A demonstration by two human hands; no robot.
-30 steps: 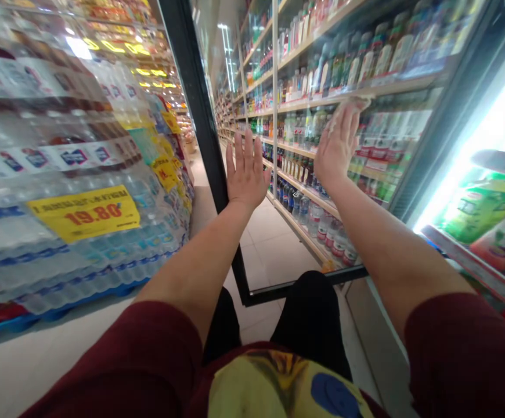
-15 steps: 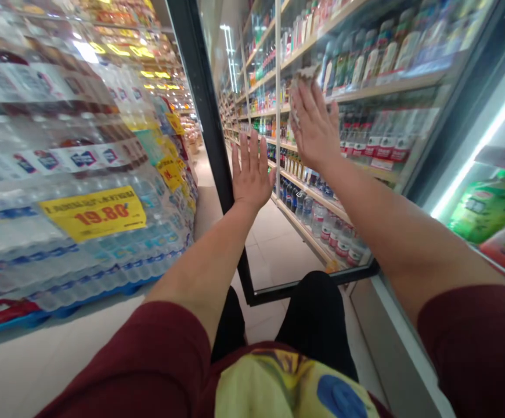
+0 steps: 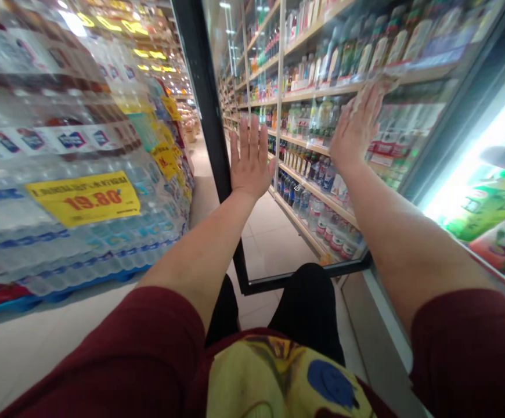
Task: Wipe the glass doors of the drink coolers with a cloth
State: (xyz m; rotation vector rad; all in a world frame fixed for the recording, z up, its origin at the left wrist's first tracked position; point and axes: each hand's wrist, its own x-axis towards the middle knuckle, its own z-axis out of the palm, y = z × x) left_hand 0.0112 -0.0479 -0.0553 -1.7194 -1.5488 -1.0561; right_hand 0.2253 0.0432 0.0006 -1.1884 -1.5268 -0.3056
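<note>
A glass cooler door with a black frame stands open in front of me. My left hand lies flat against the glass near the frame's left side, its fingers stretched and slightly apart. On the right half of the pane, my right hand presses a thin, crumpled, pale cloth against the glass. Motion smears this hand, and its palm and fingers cover most of the cloth.
Through the glass, shelves of bottled drinks run back along the aisle. Stacked bottle packs with a yellow price sign stand at left. The lit cooler at right holds green packages. My knee is close to the door's bottom edge.
My right hand has slid right across the glass with the cloth, its fingers now tilted rightward. My left hand stays at the same place on the pane. The view has shifted slightly.
</note>
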